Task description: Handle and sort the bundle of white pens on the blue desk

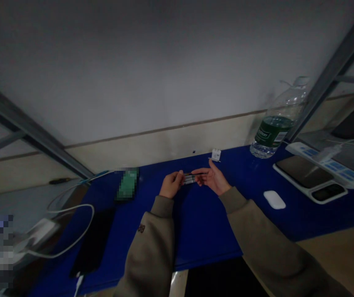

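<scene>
The left hand [172, 184] has its fingers curled around the left end of a small striped cylinder [189, 178], which lies sideways over the blue table [201, 231], long axis running left to right, tipped slightly up at the right. The right hand [212, 179] is open, fingers stretched toward the other end, though can't tell if they touch. A white mouse [274, 199] sits off to the right.

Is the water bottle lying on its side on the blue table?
No, the water bottle stands upright at the back of the blue table.
</scene>
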{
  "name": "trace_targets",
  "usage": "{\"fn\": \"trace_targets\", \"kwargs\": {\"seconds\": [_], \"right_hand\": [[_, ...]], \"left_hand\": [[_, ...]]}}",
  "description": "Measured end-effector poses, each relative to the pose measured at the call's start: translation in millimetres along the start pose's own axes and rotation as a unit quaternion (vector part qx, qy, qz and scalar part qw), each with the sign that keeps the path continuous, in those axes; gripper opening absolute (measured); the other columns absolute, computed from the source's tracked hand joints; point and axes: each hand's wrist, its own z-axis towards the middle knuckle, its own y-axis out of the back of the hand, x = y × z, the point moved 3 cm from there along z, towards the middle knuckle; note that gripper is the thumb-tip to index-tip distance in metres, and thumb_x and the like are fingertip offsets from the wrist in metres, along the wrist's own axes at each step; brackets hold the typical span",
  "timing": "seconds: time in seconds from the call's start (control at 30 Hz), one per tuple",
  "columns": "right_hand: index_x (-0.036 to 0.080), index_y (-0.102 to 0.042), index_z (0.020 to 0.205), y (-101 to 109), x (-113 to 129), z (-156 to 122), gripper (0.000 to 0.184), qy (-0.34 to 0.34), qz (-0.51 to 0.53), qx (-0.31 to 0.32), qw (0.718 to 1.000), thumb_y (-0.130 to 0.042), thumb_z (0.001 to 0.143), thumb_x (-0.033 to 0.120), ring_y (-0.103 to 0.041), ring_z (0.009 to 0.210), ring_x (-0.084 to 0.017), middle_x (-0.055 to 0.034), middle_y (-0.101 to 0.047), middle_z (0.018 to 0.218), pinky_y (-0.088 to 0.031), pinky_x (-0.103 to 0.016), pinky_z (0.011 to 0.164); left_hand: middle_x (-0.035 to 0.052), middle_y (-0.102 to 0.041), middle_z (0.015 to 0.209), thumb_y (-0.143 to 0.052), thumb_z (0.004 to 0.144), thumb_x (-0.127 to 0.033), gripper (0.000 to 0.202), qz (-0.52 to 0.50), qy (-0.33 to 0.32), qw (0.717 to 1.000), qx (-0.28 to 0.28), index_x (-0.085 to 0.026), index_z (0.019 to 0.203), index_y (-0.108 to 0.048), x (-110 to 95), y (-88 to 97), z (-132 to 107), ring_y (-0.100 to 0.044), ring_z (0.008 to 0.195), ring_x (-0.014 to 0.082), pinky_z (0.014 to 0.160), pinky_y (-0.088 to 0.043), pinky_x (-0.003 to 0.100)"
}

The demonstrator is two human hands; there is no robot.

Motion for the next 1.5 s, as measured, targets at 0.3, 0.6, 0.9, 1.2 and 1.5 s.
{"fn": "trace_targets", "kwargs": {"seconds": [0.3,0.6,0.9,1.2,1.5], "right_hand": [[0.009,-0.07,0.099,-1,0,-1,0.079,0.0,-0.007,-0.005,1.0,-0.022,0.085,0.07,-0.058,0.067,-0.019,-0.0143,-0.066,0.078,-0.042,-0.03,0.061],[0.009,-0.07,0.098,-1,-2,1,0.079,0.003,-0.006,-0.004,1.0,-0.022,0.086,0.07,-0.058,0.066,-0.018,-0.0142,-0.066,0.077,-0.041,-0.03,0.06],[0.009,-0.071,0.097,-1,-2,1,0.078,-0.001,-0.011,-0.011,1.0,-0.023,0.085,0.07,-0.057,0.065,-0.018,-0.0138,-0.065,0.076,-0.041,-0.03,0.059],[0.01,-0.071,0.096,0,-1,0,0.078,0.004,-0.018,-0.013,1.0,-0.022,0.085,0.07,-0.057,0.065,-0.018,-0.0138,-0.065,0.076,-0.04,-0.03,0.06],[0.011,-0.071,0.096,-3,-1,-1,0.077,-0.002,-0.019,-0.015,1.0,-0.024,0.085,0.07,-0.057,0.066,-0.018,-0.0128,-0.065,0.075,-0.041,-0.029,0.06]], "left_hand": [[-0.0046,-0.049,0.053,-0.05,0.083,-0.045,0.032,-0.034,0.01,0.999,0.018,-0.015,0.081,-0.058,-1,1.0,1,-0.039,0.042,0.006,0.043,-0.029,0.019],[-0.0044,-0.042,0.045,-0.043,0.085,-0.054,0.046,-0.01,0.012,1.0,-0.008,-0.016,0.062,-0.053,-4,-1.1,-2,-0.036,0.041,0.007,0.042,-0.027,0.021],[-0.0036,-0.049,0.051,-0.052,0.081,-0.049,0.036,0.0,-0.019,1.0,-0.02,-0.014,0.083,-0.062,-11,2.3,-2,-0.041,0.047,0.0079,0.046,-0.033,0.02],[-0.0016,-0.052,0.055,-0.048,0.083,-0.052,0.04,0.024,-0.018,1.0,0.003,-0.014,0.073,-0.059,-8,1.4,-2,-0.039,0.047,0.0073,0.044,-0.029,0.019],[-0.0022,-0.048,0.051,-0.043,0.086,-0.052,0.044,0.033,-0.013,0.999,-0.005,-0.014,0.072,-0.061,-7,1.6,-2,-0.04,0.047,0.0089,0.047,-0.03,0.021]]}}
